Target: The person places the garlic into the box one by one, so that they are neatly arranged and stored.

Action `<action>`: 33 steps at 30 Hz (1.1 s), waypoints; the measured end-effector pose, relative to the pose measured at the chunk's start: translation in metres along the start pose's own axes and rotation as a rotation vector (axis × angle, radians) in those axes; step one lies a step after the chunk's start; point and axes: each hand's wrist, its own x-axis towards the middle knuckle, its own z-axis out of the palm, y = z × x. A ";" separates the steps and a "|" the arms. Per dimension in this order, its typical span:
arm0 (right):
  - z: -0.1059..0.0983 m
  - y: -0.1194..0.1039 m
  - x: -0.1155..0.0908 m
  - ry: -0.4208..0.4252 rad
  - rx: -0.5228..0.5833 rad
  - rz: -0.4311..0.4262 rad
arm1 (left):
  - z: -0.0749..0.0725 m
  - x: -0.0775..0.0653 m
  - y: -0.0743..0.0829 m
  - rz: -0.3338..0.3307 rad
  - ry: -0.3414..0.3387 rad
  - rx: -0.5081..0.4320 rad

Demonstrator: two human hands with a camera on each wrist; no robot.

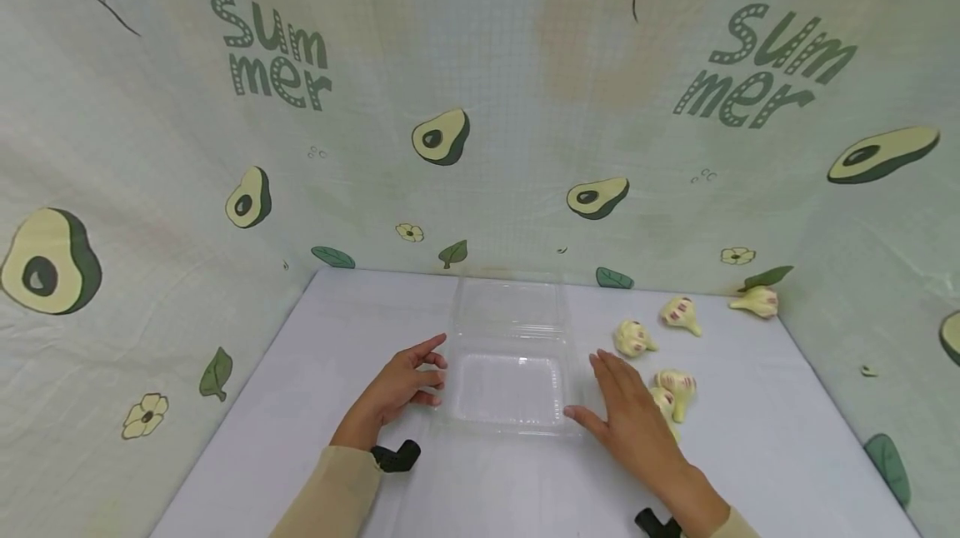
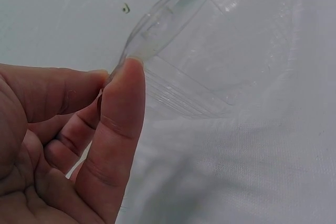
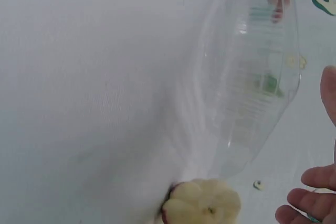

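A clear plastic clamshell box [image 1: 507, 425] lies unfolded on the white table, its lid [image 1: 512, 309] laid back toward the rear wall. My left hand [image 1: 405, 384] is at the box's left side; in the left wrist view its thumb and a finger [image 2: 123, 98] pinch the clear rim [image 2: 142, 32]. Beside the right side is my right hand [image 1: 630, 413], fingers extended and thumb close to the near right corner. In the right wrist view those fingers [image 3: 315, 203] stand apart from the box wall [image 3: 247, 93]. Whether the thumb touches it is unclear.
Several garlic bulbs lie to the right: one [image 1: 633, 338] near the right fingertips, others [image 1: 681, 315] farther back, one [image 1: 756, 302] at the back corner. Two [image 1: 678, 388] are close beside the right hand, one partly hidden. Printed cloth walls [image 1: 510, 188] enclose the table.
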 end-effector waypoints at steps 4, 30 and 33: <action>-0.012 0.022 -0.004 0.178 -0.015 -0.015 | 0.000 0.000 0.000 -0.001 0.002 0.002; -0.019 0.087 -0.046 0.181 -0.140 0.102 | 0.000 -0.002 0.000 -0.006 0.000 0.015; -0.018 0.089 -0.045 0.162 -0.142 0.117 | 0.001 -0.002 0.000 -0.007 -0.002 0.015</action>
